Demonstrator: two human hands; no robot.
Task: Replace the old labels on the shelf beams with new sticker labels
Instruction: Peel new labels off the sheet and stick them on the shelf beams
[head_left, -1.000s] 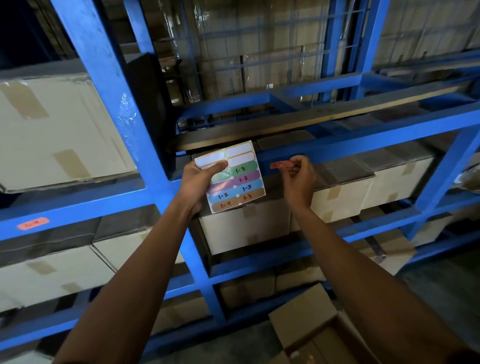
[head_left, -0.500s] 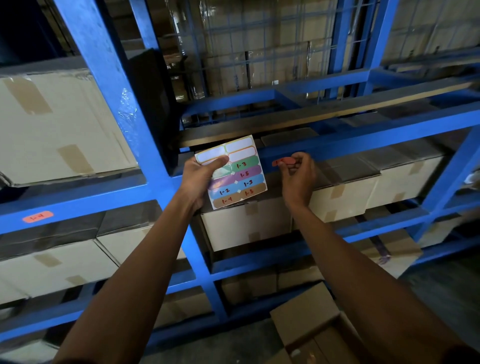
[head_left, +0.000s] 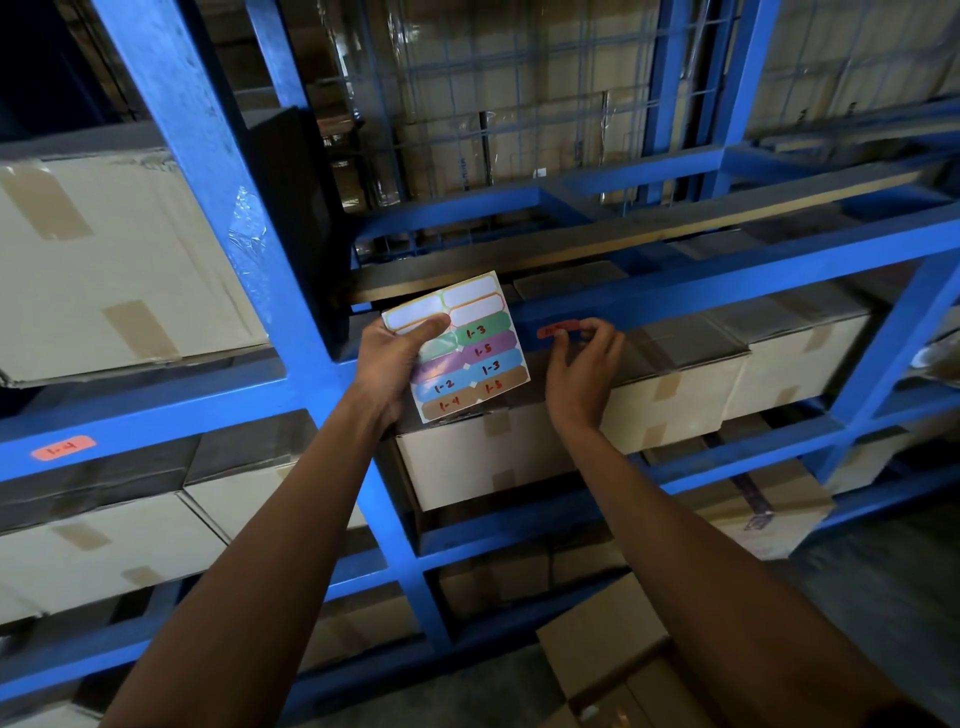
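Left hand (head_left: 390, 366): gripping sticker sheet (head_left: 460, 345), thumb across top.
Right hand (head_left: 584, 369): fingertips pinching red label (head_left: 557, 329) against blue shelf beam (head_left: 727, 291).
Shelves: taped cartons (head_left: 109, 260) on blue racking, dim warehouse.
Left beam: orange label (head_left: 63, 448), marked 1-4.

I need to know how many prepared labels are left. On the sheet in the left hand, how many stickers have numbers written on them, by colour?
Green sticker: 1
Purple sticker: 1
Blue stickers: 2
Brown stickers: 2
Total: 6
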